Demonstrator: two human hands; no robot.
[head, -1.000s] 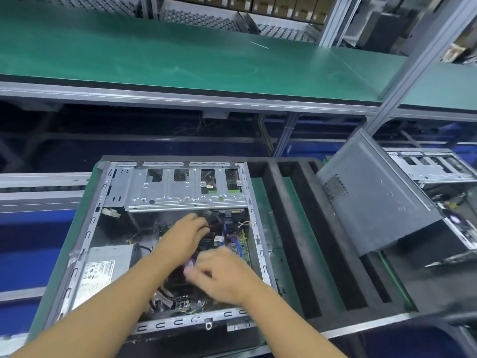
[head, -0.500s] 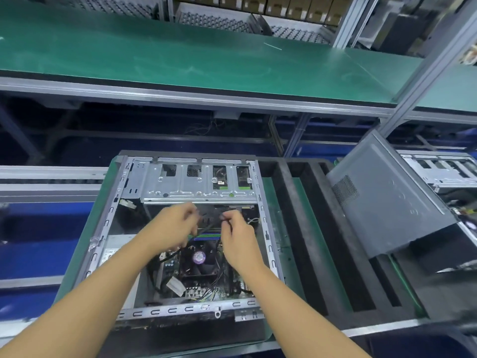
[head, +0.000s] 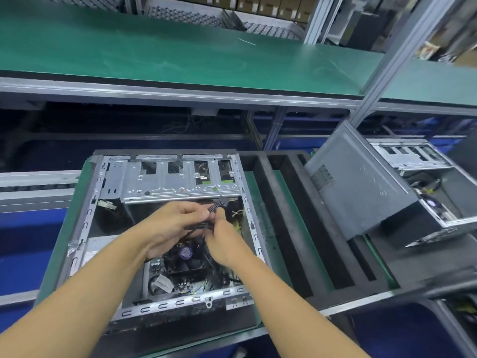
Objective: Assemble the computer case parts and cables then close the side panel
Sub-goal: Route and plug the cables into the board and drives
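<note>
Computer case [head: 85, 223] lies open on the table [head: 63, 244]. Left hand [head: 175, 224] grip clamped on black cable [head: 216, 205] above the motherboard. Right hand [head: 225, 242] grip pinches the same cable. Side panel [head: 356, 187] leans right of the case, well apart.

Green tray [head: 62, 233] sat on the conveyor line. Open computer case [head: 175, 179] lay flat on its left part, open side up. Black foam insert [head: 291, 228] with long slots filled the tray's right part, just beside the case. Grey side panel [head: 361, 189] stood tilted at the foam's right end. Second case [head: 413, 156] lay behind it. Upper green shelf [head: 180, 55] carried a white sliver [head: 246, 42].
</note>
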